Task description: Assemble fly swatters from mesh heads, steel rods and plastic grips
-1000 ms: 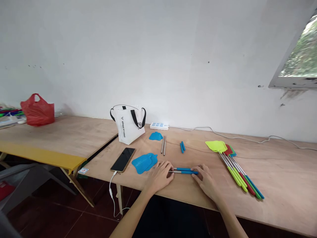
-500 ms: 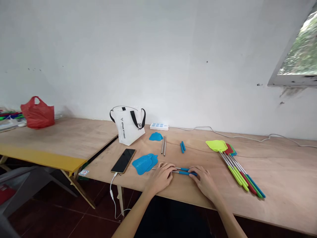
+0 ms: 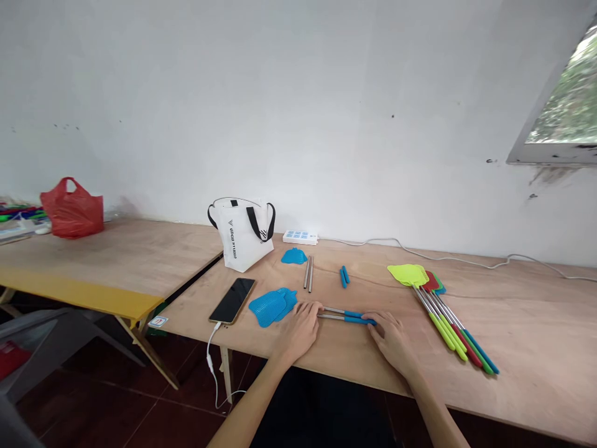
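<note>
Two thin metal rods with blue grips (image 3: 344,317) lie side by side on the plywood table (image 3: 513,348) in front of me. My left hand (image 3: 302,325) rests palm down at their bare metal ends, fingers curled over the tips. My right hand (image 3: 394,337) lies at the blue grip ends, fingertips touching them. A stack of blue mesh swatter heads (image 3: 272,305) sits just left of my left hand.
Finished swatters in yellow, red, green and blue (image 3: 441,314) lie to the right. Behind are two bare rods (image 3: 308,273), two blue grips (image 3: 344,276), another blue head (image 3: 293,256), a white tote bag (image 3: 243,235), a power strip (image 3: 300,237) and a phone (image 3: 232,300). A red bag (image 3: 72,209) sits far left.
The two rods have shifted slightly away from me on the table, and both hands have followed them, staying at their ends.
</note>
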Action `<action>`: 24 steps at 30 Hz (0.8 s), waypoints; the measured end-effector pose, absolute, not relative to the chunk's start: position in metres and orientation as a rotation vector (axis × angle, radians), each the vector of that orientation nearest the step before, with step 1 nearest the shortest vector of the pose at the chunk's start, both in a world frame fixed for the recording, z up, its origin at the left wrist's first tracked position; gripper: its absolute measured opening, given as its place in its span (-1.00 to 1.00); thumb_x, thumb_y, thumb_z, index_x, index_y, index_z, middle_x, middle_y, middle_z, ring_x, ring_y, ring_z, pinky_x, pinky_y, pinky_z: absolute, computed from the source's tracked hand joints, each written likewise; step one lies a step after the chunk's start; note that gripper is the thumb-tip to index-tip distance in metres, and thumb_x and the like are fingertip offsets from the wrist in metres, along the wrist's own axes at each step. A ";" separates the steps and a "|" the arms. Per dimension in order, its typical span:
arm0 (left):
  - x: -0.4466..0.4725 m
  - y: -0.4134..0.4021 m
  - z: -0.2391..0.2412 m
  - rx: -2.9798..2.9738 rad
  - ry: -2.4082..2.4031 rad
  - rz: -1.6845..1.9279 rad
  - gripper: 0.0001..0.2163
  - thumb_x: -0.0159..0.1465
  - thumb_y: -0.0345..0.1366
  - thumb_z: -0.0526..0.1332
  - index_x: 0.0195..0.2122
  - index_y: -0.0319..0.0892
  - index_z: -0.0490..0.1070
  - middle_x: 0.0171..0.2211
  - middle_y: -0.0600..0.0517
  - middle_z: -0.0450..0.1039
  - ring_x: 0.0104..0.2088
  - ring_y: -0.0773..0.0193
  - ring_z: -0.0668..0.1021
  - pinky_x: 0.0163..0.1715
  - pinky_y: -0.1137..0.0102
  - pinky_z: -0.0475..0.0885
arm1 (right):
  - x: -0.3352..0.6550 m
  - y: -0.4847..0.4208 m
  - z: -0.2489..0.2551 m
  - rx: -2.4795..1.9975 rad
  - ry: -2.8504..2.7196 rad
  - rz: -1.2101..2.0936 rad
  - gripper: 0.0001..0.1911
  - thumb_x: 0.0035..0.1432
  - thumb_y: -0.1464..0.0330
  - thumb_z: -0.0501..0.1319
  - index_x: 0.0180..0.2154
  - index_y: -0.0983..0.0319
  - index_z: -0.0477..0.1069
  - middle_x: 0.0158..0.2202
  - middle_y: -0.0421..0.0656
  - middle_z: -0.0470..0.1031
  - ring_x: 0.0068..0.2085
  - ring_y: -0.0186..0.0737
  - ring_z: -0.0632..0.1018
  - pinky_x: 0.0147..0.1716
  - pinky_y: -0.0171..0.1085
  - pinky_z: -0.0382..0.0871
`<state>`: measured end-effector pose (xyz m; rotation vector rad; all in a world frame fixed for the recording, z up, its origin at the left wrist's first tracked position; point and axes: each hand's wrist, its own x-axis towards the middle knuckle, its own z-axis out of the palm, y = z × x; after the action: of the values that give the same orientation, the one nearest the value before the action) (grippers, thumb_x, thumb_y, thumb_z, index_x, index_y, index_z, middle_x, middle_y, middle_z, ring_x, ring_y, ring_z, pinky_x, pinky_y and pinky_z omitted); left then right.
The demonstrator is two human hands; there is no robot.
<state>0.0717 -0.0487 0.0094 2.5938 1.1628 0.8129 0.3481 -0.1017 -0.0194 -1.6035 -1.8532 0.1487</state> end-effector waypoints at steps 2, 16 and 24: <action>0.070 -0.047 0.011 2.576 1.154 0.821 -0.72 0.36 -0.53 0.00 -0.02 -0.06 0.30 0.01 0.02 0.48 0.07 0.17 0.47 0.14 0.20 0.31 | 0.350 -0.101 -0.022 -1.620 -1.816 0.123 -0.67 0.28 0.31 0.01 -0.06 0.04 0.50 0.03 -0.14 0.55 0.09 -0.04 0.50 0.10 0.03 0.33; 0.052 -0.034 0.014 2.627 1.288 0.732 -0.78 0.41 -0.49 -0.01 -0.06 -0.10 0.32 -0.02 0.00 0.49 0.03 0.14 0.49 0.10 0.17 0.31 | 0.348 -0.103 -0.025 -1.722 -1.864 -0.026 -0.68 0.33 0.28 -0.02 -0.05 0.09 0.46 0.01 -0.12 0.54 0.05 -0.02 0.50 0.05 -0.01 0.32; 0.052 -0.033 0.012 2.629 1.289 0.742 -0.78 0.42 -0.46 -0.02 -0.05 -0.08 0.33 -0.02 -0.01 0.48 0.03 0.13 0.49 0.11 0.15 0.30 | 0.348 -0.104 -0.027 -1.724 -1.872 -0.065 -0.67 0.32 0.30 -0.03 -0.02 0.09 0.45 0.01 -0.11 0.53 0.05 -0.02 0.50 0.03 -0.02 0.34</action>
<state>0.0522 -0.0333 0.0125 2.6293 1.2887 0.7419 0.3481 -0.1036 -0.0271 -1.7236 -1.8725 -0.0648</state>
